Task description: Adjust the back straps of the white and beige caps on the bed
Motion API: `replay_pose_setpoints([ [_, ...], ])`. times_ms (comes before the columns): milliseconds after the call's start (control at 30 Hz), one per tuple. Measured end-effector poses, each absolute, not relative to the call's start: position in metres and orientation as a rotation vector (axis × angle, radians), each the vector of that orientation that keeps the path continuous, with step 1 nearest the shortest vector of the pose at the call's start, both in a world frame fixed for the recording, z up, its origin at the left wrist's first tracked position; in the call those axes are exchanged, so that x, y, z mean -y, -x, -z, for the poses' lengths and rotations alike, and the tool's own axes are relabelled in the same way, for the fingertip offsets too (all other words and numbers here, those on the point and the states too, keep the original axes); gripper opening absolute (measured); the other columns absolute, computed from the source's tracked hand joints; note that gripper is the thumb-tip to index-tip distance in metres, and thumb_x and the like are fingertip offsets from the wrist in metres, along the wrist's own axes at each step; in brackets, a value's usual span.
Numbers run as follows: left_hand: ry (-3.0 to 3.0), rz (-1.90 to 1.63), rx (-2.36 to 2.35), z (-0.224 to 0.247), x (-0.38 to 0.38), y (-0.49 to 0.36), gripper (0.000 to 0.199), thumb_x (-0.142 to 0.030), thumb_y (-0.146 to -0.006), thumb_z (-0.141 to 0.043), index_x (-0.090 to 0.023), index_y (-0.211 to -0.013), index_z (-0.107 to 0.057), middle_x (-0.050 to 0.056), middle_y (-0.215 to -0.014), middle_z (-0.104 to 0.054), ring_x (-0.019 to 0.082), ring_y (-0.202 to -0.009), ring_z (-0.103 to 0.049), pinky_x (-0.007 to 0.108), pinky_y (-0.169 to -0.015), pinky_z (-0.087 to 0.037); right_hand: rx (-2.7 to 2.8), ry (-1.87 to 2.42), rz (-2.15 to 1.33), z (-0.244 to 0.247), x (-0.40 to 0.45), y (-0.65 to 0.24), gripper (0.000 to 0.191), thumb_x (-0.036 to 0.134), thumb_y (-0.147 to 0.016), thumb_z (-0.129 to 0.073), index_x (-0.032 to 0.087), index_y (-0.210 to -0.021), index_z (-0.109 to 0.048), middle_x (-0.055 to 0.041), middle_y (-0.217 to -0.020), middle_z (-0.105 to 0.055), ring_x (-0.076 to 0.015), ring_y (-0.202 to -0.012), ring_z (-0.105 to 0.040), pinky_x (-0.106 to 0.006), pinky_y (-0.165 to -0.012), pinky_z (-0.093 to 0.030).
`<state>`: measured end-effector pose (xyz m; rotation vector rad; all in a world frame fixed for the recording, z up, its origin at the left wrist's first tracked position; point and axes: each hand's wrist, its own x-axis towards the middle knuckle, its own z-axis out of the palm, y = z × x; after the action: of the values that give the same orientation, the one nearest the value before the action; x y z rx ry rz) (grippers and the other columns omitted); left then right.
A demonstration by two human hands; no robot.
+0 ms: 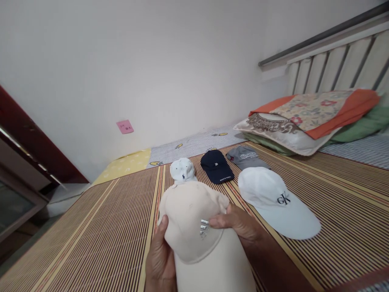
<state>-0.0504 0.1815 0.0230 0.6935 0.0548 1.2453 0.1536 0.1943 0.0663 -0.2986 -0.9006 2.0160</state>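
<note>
A beige cap with small silvery marks on its front is held up between both hands, its brim toward me. My left hand grips its left side, thumb on the outside. On the right side, my right hand holds the cap with the thumb beside the silvery marks. Just behind it lies a white cap with a small dark logo. A navy cap and a grey cap rest farther back. To the right is a white cap with black letters.
A striped mat covers the bed. Pillows with an orange floral cloth lie at the back right, below a radiator. A pink note is on the wall.
</note>
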Motion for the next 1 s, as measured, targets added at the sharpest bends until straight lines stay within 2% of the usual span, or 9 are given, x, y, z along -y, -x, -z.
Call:
replay_pose_setpoints([
  [100, -0.695, -1.232, -0.043, -0.023, -0.182, 0.049, 0.059, -0.044, -0.109, -0.020, -0.022, -0.145, -0.061, 0.010, -0.144, -0.064, 0.028, -0.151, -0.037, 0.051, -0.130, -0.014, 0.934, 0.318, -2.012, -0.070, -0.194, -0.157, 0.085, 0.017, -0.067, -0.090, 0.022, -0.145, -0.057, -0.0101, -0.108, -0.083, -0.0284, -0.096, -0.079, -0.044, -0.094, -0.059],
  [267, -0.681, -1.213, -0.057, -0.034, -0.179, 0.043, 0.053, -0.034, -0.110, -0.024, -0.024, -0.138, -0.068, 0.008, -0.143, -0.066, 0.028, -0.149, -0.043, 0.050, -0.129, -0.018, 0.976, 0.369, -1.989, -0.072, -0.194, -0.160, 0.078, 0.015, -0.069, -0.087, 0.019, -0.142, -0.060, -0.0071, -0.096, -0.084, -0.0242, -0.078, -0.079, -0.043, -0.091, -0.059],
  [333, -0.702, -1.219, -0.088, -0.037, -0.178, 0.041, 0.051, -0.032, -0.110, -0.027, -0.023, -0.137, -0.069, 0.009, -0.141, -0.067, 0.028, -0.149, -0.042, 0.051, -0.129, -0.018, 0.972, 0.355, -1.986, -0.072, -0.194, -0.161, 0.075, 0.016, -0.068, -0.087, 0.019, -0.139, -0.063, -0.0066, -0.097, -0.084, -0.0230, -0.075, -0.079, -0.041, -0.088, -0.060],
  [500, -0.752, -1.271, -0.142, -0.035, -0.180, 0.041, 0.047, -0.030, -0.109, -0.033, -0.020, -0.140, -0.066, 0.012, -0.142, -0.066, 0.030, -0.150, -0.041, 0.052, -0.129, -0.018, 0.956, 0.378, -2.035, -0.069, -0.195, -0.162, 0.067, 0.016, -0.071, -0.085, 0.019, -0.135, -0.066, -0.0070, -0.102, -0.083, -0.0229, -0.086, -0.079, -0.041, -0.094, -0.057],
  [633, -0.700, -1.188, -0.111, -0.033, -0.182, 0.042, 0.050, -0.037, -0.109, -0.030, -0.022, -0.141, -0.066, 0.012, -0.150, -0.059, 0.032, -0.152, -0.037, 0.055, -0.128, -0.019, 0.950, 0.356, -1.974, -0.068, -0.196, -0.160, 0.072, 0.015, -0.067, -0.086, 0.020, -0.136, -0.065, -0.0072, -0.103, -0.083, -0.0252, -0.093, -0.078, -0.040, -0.093, -0.058],
  [733, -0.712, -1.151, -0.027, -0.036, -0.181, 0.040, 0.055, -0.036, -0.110, -0.022, -0.022, -0.142, -0.064, 0.011, -0.150, -0.060, 0.030, -0.152, -0.036, 0.053, -0.129, -0.017, 0.993, 0.343, -1.971, -0.069, -0.196, -0.160, 0.070, 0.017, -0.070, -0.086, 0.020, -0.137, -0.064, -0.0082, -0.108, -0.082, -0.0253, -0.093, -0.078, -0.040, -0.092, -0.058],
  [867, -0.744, -1.101, 0.049, -0.044, -0.178, 0.036, 0.057, -0.033, -0.109, -0.018, -0.028, -0.140, -0.066, 0.005, -0.148, -0.062, 0.025, -0.152, -0.037, 0.048, -0.129, -0.016, 1.064, 0.265, -1.949, -0.073, -0.193, -0.161, 0.083, 0.019, -0.069, -0.089, 0.025, -0.145, -0.057, -0.0090, -0.119, -0.079, -0.0267, -0.100, -0.077, -0.040, -0.090, -0.060],
  [933, -0.757, -1.113, 0.062, -0.046, -0.177, 0.035, 0.055, -0.034, -0.109, -0.021, -0.027, -0.140, -0.066, 0.006, -0.148, -0.062, 0.026, -0.151, -0.038, 0.048, -0.129, -0.017, 1.068, 0.252, -1.958, -0.075, -0.191, -0.162, 0.086, 0.018, -0.069, -0.090, 0.025, -0.147, -0.056, -0.0087, -0.118, -0.080, -0.0269, -0.101, -0.077, -0.040, -0.091, -0.060],
  [1000, -0.760, -1.138, 0.073, -0.046, -0.177, 0.035, 0.055, -0.031, -0.109, -0.020, -0.028, -0.140, -0.065, 0.006, -0.144, -0.065, 0.026, -0.150, -0.041, 0.048, -0.129, -0.018, 1.070, 0.264, -1.991, -0.078, -0.189, -0.163, 0.080, 0.016, -0.071, -0.088, 0.024, -0.145, -0.058, -0.0083, -0.114, -0.081, -0.0264, -0.101, -0.077, -0.040, -0.092, -0.059],
])
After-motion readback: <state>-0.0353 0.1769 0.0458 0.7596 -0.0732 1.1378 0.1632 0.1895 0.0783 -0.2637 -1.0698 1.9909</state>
